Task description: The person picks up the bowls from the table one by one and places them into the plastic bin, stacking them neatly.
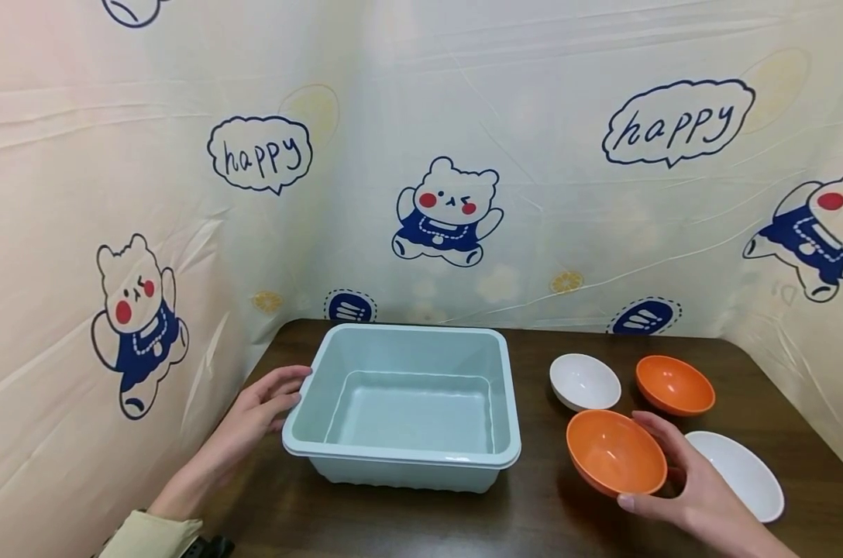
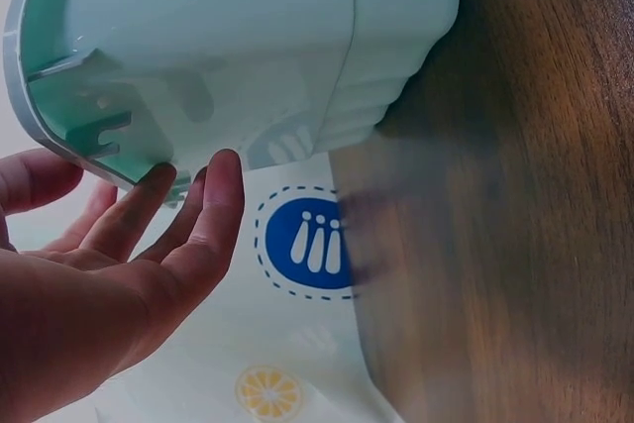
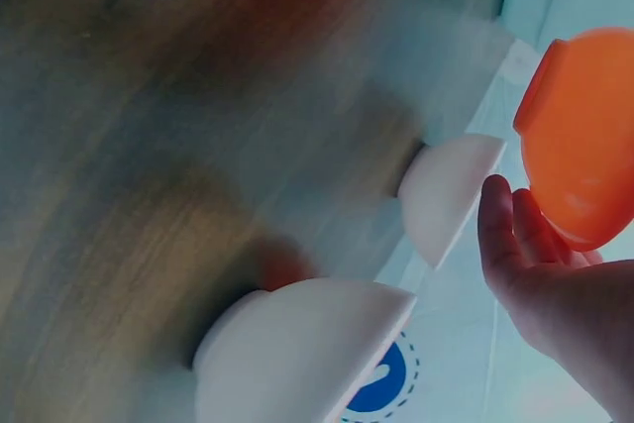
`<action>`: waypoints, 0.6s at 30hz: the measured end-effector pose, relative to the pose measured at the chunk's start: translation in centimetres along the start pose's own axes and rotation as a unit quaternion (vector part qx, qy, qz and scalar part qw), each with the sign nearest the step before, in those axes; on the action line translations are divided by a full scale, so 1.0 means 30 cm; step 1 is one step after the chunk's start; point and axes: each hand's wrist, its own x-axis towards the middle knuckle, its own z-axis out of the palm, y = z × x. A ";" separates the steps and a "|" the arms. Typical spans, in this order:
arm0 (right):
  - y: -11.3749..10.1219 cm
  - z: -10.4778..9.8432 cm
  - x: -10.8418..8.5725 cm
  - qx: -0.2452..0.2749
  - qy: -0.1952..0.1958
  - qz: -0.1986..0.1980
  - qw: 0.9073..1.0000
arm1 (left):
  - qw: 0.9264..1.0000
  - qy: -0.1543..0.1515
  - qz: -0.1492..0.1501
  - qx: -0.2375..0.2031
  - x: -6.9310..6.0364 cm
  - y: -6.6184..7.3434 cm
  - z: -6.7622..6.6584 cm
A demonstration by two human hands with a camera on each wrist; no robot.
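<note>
An orange bowl (image 1: 613,451) (image 3: 589,136) is held by my right hand (image 1: 696,488) (image 3: 555,289), thumb on the near side and fingers on the far side. In the right wrist view the bowl hangs above the table. My left hand (image 1: 254,411) (image 2: 129,264) touches the left side of a pale green basin (image 1: 411,415) (image 2: 218,47), its fingertips just at the rim and outer wall. The basin stands upright with nothing inside.
Behind the held bowl are a white bowl (image 1: 585,381) and a second orange bowl (image 1: 674,384). Another white bowl (image 1: 738,474) lies at the right, partly behind my right hand. A printed sheet (image 1: 449,101) hangs behind and beside the wooden table (image 1: 407,523).
</note>
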 end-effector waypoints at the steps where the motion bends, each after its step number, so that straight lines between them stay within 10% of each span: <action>1: -0.003 -0.002 0.000 -0.001 0.001 -0.001 1.000 | 1.000 0.000 0.001 -0.001 0.000 0.000 0.000; 18: -0.069 -0.017 -0.013 -0.009 0.046 -0.049 0.998 | 1.000 0.002 -0.003 -0.005 0.002 -0.006 -0.002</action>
